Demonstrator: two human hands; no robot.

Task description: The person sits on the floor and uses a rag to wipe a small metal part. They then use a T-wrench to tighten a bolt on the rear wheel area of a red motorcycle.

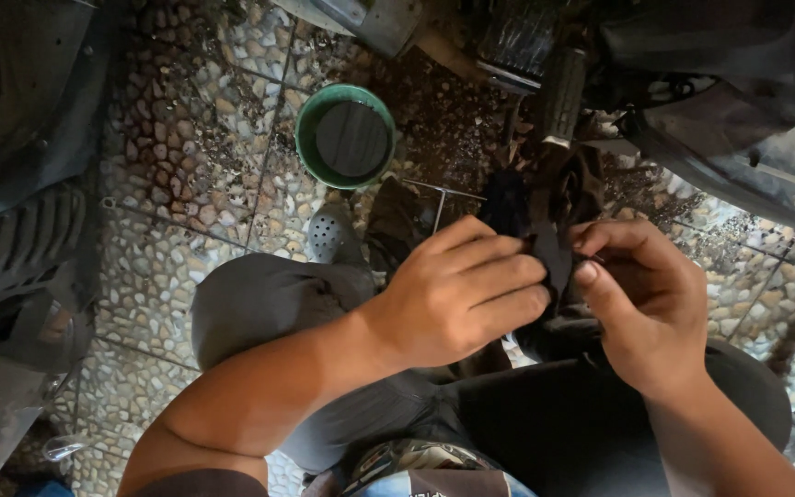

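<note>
While crouching over a pebble-patterned tile floor (186, 138), a person works a dark, rag-like piece of material (554, 253) between both hands at centre right of the frame. The left hand (462, 294) is curled nearly closed, its fingers wrapped over the near edge of the piece; the right hand (641, 299) pinches the opposite edge between thumb and forefinger, the other fingers folded loosely behind. The piece hangs and creases between the two grips, so it looks soft, limp and light, more likely cloth or thin rubber than anything stiff, and it seems best held by its edges, as it is here. Its surface is too dark to tell whether it is oily or slippery.

At upper centre, a round green bowl (345, 135) stands on the floor, well apart from the hands. Inside it lies a dark, flat round shape that may be liquid or a disc; the picture does not settle which. Dark vehicle parts (720, 92) crowd the upper right, a ribbed black footrest (563, 92) among them, and a grey perforated clog (328, 235) shows just below the bowl.
</note>
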